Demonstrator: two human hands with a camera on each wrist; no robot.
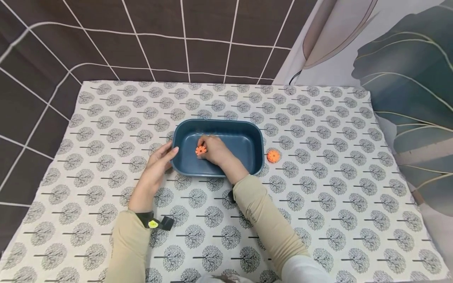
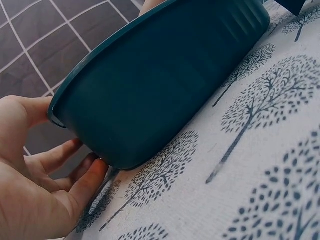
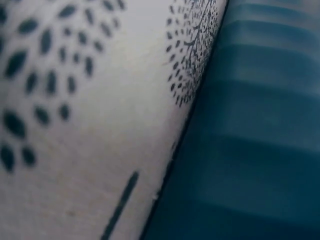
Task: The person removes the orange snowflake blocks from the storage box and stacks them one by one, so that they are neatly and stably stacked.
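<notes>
A dark blue rectangular plastic basin sits on the cloth. My left hand holds its left end, thumb over the rim and fingers against the outer wall; the left wrist view shows this hand beside the basin's end wall. Reaching over the near side, my right hand pinches an orange notched disc inside the basin. The right wrist view has only the basin's ribbed outer wall and the cloth, with no hand visible.
To the right of the basin lies another orange notched piece, perhaps a stack. A tree-print cloth covers the table. Behind it hangs a dark gridded curtain, and a leaf-patterned fabric hangs on the right.
</notes>
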